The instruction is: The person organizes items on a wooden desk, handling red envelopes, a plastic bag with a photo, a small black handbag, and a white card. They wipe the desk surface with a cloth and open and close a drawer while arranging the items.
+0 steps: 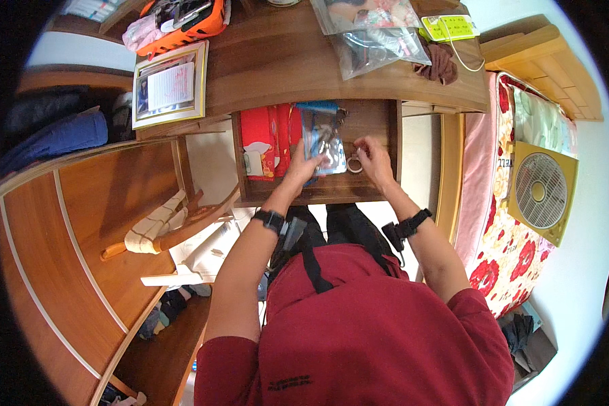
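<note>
A wooden drawer (370, 190) stands pulled out from under the desktop in front of me. My left hand (300, 167) grips a clear plastic zip pouch (330, 137) with a blue edge, its thumb across the front. Small items show inside the pouch, too blurred to name. My right hand (374, 158) is at the drawer's right side with its fingers curled. Beside those fingertips is a pale ring-shaped object (354, 165); whether they hold it is unclear. Red paper envelopes (258, 122) fill the drawer's left side, with a small whitish packet (254, 162) on them.
The wooden desktop (274, 66) bears a picture frame (201, 86), an orange basket (203, 30), clear plastic bags (360, 56) and a brown scrunchie (439, 66). At left is a wooden chair armrest (198, 223). A box fan (540, 190) stands by the flowered bed (507, 254) at right.
</note>
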{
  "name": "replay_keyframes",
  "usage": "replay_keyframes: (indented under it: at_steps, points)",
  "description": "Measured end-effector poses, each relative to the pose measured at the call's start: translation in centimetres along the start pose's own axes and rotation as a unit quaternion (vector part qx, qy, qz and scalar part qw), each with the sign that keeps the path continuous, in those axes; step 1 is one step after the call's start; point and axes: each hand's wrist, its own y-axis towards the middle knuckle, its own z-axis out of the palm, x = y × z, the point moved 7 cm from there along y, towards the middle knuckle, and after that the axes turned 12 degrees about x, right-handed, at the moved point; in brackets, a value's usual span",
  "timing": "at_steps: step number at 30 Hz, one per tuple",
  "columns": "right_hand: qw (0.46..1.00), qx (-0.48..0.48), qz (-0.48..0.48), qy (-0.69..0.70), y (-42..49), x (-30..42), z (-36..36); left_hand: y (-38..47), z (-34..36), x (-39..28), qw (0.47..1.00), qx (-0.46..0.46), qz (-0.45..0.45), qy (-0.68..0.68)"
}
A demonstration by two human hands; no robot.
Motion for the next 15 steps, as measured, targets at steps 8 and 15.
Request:
replay_keyframes:
  at_steps: [8, 15]
  points:
    - [0.99, -0.046, -0.007, -0.132, 3.3, 0.8, -3.4, 0.9, -3.4, -3.4, 0.975, -0.164, 0.049, 0.139]
    - [0.986, -0.1, -0.123, 0.057, 6.7, 5.0, -10.7, -1.8, -0.3, -9.9, 0.983, -0.085, 0.149, 0.063]
